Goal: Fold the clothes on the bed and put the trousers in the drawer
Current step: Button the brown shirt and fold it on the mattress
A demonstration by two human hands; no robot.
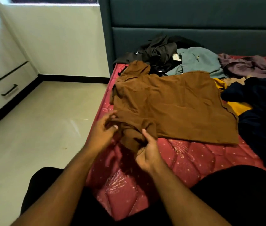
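Here, brown shirt: spread flat on the red mattress, near its left edge; one sleeve bunched at the near corner
Left hand: fingers curled, pinching the sleeve's edge
Right hand: thumb up, fingers clamped on the bunched sleeve
Unfolded pile: black garment, grey-green shirt, mauve cloth, navy garment, yellow piece; all beyond the brown shirt, by the dark headboard
Drawer: closed, across the floor at left
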